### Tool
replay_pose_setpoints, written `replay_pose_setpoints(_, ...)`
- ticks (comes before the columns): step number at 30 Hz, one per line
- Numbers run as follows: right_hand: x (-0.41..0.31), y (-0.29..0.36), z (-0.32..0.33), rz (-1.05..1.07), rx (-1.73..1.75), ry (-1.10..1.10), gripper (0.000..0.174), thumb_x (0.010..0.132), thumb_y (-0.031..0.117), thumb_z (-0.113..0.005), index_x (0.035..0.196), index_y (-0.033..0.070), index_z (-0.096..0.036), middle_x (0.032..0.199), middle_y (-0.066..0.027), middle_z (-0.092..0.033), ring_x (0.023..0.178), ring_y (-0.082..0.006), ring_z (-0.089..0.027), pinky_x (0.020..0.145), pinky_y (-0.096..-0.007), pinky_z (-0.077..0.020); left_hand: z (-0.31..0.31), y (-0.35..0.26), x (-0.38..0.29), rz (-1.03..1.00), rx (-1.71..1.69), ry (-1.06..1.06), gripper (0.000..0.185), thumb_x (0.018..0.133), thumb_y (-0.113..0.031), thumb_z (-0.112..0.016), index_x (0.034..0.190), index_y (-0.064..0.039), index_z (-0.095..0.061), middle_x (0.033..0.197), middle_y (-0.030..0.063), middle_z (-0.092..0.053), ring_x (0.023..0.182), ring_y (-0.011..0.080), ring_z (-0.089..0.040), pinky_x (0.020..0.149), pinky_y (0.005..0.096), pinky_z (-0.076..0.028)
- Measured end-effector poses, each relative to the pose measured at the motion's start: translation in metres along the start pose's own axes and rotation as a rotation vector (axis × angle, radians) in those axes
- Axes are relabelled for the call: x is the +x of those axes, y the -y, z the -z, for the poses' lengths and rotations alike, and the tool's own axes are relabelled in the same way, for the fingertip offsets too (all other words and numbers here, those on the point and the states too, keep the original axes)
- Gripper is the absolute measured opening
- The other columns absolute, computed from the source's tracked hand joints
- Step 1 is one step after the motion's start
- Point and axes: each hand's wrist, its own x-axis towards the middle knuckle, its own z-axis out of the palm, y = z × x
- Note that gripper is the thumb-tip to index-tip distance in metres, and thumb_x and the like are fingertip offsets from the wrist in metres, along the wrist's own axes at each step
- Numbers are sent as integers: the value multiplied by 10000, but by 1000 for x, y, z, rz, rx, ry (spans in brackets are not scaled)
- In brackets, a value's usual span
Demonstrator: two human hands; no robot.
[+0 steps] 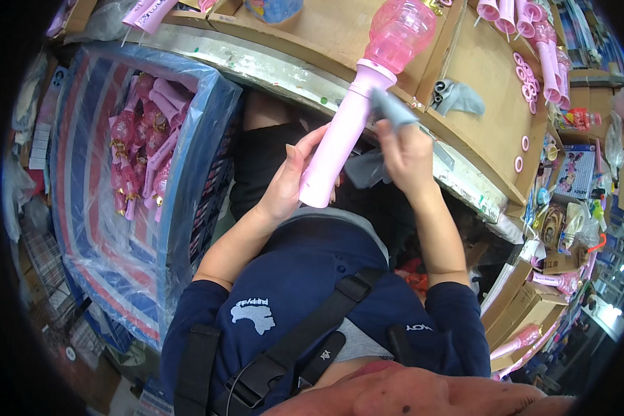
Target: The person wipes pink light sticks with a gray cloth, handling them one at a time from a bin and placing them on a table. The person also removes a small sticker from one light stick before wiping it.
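Observation:
My left hand (286, 187) is closed round the lower part of a pink plastic wand handle (338, 135). The wand is tilted, with its clear pink ribbed head (401, 34) pointing away from me over the bench edge. My right hand (408, 156) pinches a blurred grey-blue cloth (395, 109) close to the upper handle; whether the cloth touches the handle cannot be told. Another grey cloth piece (366, 169) hangs between my hands, partly hidden. A grey cloth (460, 96) lies on the cardboard tray to the right.
Cardboard trays (478, 67) line the bench, one holding several pink rings (525, 78). More pink wands (551, 67) lie at the upper right. A plastic-lined blue crate (166, 249) at my left holds several pink wands (145, 140). The bench edge (286, 78) crosses before me.

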Motion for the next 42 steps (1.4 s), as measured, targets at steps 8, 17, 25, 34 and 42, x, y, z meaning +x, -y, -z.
replay_pose_setpoints(8,-62,2,-17,-661,890,-96,253,1001,271,-464,1129,52,-457,751,-64,-605,538,-33,-424,497,-171,-346,4,0,-1,38,-11,10,903,824,-618,-571,1428,-38,-230,971,144,-589,759,186,-634,660,297,-535)
replay_pose_setpoints(17,-58,14,-20,-707,1038,35,432,943,259,-580,1258,20,-408,1069,-45,-597,717,-35,-498,611,-182,-418,0,-6,11,82,139,42,698,865,-215,-669,1402,-10,-273,1083,117,-579,919,163,-614,805,304,-510)
replay_pose_setpoints(25,-40,10,-40,-716,1083,303,832,805,336,-737,1404,-8,-273,1240,-101,-494,1111,-157,-502,922,-290,-424,-5,-7,21,3,444,-85,584,898,-94,-592,1395,21,-307,1173,70,-522,1017,99,-528,879,253,-442)
replay_pose_setpoints(34,-22,10,-38,-799,1099,452,775,809,371,-718,1362,-12,-335,1005,-54,-552,738,-67,-520,607,-195,-430,4,-9,27,27,528,-144,511,894,-135,-619,1345,-1,-418,1120,63,-567,975,104,-553,849,253,-456)
replay_pose_setpoints(42,-20,11,-52,-687,1009,281,590,834,334,-697,1237,-28,-463,1118,-107,-567,1051,-176,-537,933,-312,-420,20,8,34,-17,343,-108,552,874,-113,-645,1358,17,-414,1145,72,-564,1009,107,-541,887,262,-447)
